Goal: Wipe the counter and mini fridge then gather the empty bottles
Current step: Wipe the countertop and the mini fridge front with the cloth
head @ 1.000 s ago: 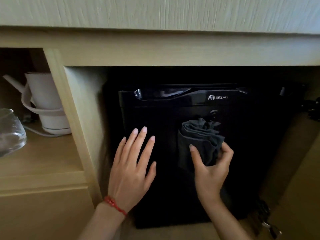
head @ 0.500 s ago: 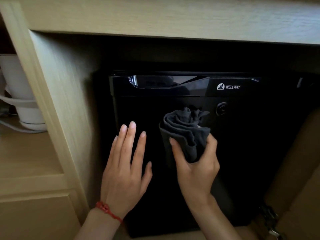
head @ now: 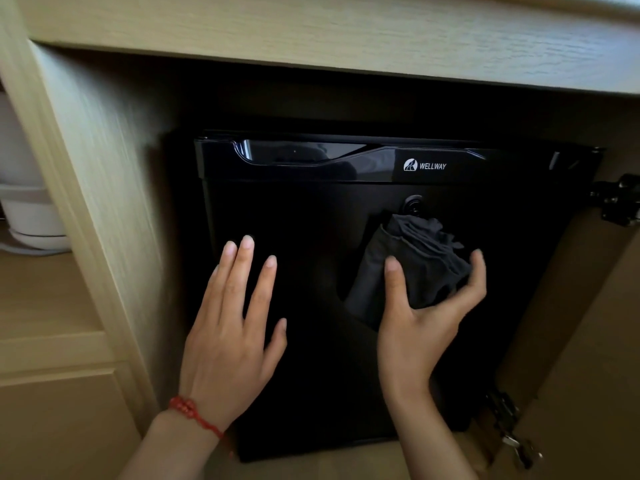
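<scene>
A black mini fridge (head: 311, 216) with a WELLWAY logo stands in a wooden cabinet bay under the counter (head: 311, 32); its door is closed. My left hand (head: 232, 334), a red bracelet on the wrist, lies flat with fingers spread on the left half of the door. My right hand (head: 426, 317) grips a crumpled dark grey cloth (head: 415, 265) and presses it to the door just below the round lock. No bottles are in view.
A white kettle (head: 27, 209) stands on a wooden shelf (head: 41, 292) at the left, behind the cabinet's upright panel (head: 86, 188). Metal hinges (head: 620, 202) sit on the open cabinet door at the right, with another hinge (head: 509, 431) lower down.
My right hand has carried the cloth to the right across the fridge door, from the middle to under the lock. My left hand stays flat on the door. The view has shifted closer.
</scene>
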{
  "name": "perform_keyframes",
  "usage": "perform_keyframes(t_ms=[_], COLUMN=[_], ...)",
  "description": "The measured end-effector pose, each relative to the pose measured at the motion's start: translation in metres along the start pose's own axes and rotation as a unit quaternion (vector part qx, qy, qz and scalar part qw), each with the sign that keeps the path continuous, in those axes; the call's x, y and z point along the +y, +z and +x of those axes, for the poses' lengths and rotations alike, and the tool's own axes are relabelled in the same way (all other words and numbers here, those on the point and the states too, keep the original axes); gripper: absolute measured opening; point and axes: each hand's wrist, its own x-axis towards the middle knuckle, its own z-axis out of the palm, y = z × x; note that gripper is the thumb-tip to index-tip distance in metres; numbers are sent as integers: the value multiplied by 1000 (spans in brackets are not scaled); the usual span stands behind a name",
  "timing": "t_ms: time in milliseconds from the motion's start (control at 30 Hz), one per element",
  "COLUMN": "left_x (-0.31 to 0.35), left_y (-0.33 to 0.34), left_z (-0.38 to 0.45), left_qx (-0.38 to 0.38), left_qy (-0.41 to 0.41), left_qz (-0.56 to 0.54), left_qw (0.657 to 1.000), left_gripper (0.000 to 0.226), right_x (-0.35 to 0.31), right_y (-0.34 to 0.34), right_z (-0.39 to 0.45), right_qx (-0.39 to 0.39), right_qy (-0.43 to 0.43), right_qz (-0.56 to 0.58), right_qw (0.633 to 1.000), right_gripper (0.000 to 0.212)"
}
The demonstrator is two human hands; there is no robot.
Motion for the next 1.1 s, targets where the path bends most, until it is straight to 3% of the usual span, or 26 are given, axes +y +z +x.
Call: perform_keyframes(t_ms=[133, 267, 467, 600, 767, 1100], left_x=[0, 0, 0, 0, 2, 10], left_y=[-5, -6, -9, -9, -8, 0], left_z=[0, 0, 1, 1, 0, -1], left_qx=[-7, -17, -17, -22, -24, -13], left_qy=[-1, 6, 9, 3, 3, -14], left_qz=[-4, 0, -4, -8, -9, -19], left_qw=[1000, 1000, 1000, 1000, 1000, 1000], left_gripper=[55, 55, 53, 53, 53, 52], right_x=[-3, -7, 0, 7, 8, 17], right_y=[-2, -7, -22, -18, -6, -22], right_z=[5, 14, 46, 27, 13, 37], right_qx=[-15, -12, 63, 68, 47, 4], right_qy=[-46, -70, -40, -35, -26, -154], right_qz=[-44, -67, -97, -125, -87, -168], right_qw=[998, 995, 992, 989, 995, 974], right_gripper=[87, 67, 38, 37, 51, 45])
